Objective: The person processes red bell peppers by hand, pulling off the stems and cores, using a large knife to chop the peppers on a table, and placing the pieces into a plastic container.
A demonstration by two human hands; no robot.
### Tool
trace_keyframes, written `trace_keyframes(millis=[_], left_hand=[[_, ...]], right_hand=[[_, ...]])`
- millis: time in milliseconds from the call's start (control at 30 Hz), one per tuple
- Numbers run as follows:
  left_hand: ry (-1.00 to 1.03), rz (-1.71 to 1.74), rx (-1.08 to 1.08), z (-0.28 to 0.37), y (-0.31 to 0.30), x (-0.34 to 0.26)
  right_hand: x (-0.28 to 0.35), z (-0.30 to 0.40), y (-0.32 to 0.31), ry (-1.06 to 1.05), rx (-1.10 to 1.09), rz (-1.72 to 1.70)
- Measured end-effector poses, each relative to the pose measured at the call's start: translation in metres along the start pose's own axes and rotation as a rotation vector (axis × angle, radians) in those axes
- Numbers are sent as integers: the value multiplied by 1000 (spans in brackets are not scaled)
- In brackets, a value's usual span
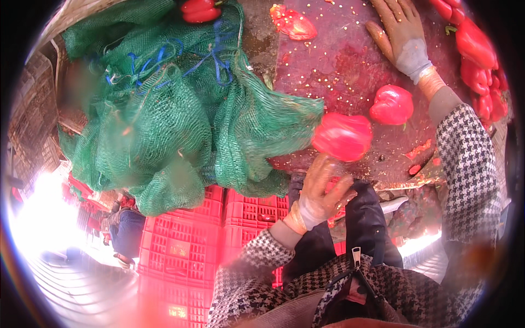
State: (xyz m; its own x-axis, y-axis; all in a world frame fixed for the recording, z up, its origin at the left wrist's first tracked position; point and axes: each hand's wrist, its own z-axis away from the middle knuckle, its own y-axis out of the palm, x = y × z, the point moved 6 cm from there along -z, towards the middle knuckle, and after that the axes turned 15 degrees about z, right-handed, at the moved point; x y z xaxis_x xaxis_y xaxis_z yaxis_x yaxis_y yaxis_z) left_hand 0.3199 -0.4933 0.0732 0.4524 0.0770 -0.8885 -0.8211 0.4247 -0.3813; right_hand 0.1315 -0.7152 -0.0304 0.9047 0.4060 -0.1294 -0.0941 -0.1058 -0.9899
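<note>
My left hand (325, 192), in a thin stained glove, is near the board's front edge with its fingers apart and nothing in them. Just beyond its fingertips is a whole red bell pepper (343, 137), blurred by motion; I cannot tell whether they touch. Palm down over the dark red, seed-strewn board (320, 78), my gloved right hand (400, 35) reaches to the top of the view with spread fingers, holding nothing visible. Between the hands lies another bell pepper (391, 105). A torn piece of pepper (293, 22) rests at the board's far left.
Green mesh sacks (164, 119) with blue ties spread over the left side, one reaching the moving pepper. Several red peppers (475, 45) line the right edge. Red plastic crates (176, 246) stand stacked below left. Another person (127, 229) is in the background at left.
</note>
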Motion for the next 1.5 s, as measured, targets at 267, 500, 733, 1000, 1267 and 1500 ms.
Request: trace_keyframes(millis=[267, 500, 733, 1000, 1267, 1500], left_hand=[[84, -456, -422, -162, -106, 145], [-425, -534, -336, -300, -206, 331], [-770, -496, -319, -328, -240, 398], [-637, 837, -798, -193, -187, 394], [-500, 389, -581, -169, -154, 365], [-508, -260, 126, -240, -20, 386]], right_hand=[[-10, 2, 1, -54, 165, -11], [-3, -1, 1, -66, 147, -66], [-4, -2, 4, -45, -16, -48], [-8, 5, 3, -25, 134, -3], [-6, -1, -4, 0, 114, -11], [-4, 5, -5, 17, -82, -56]])
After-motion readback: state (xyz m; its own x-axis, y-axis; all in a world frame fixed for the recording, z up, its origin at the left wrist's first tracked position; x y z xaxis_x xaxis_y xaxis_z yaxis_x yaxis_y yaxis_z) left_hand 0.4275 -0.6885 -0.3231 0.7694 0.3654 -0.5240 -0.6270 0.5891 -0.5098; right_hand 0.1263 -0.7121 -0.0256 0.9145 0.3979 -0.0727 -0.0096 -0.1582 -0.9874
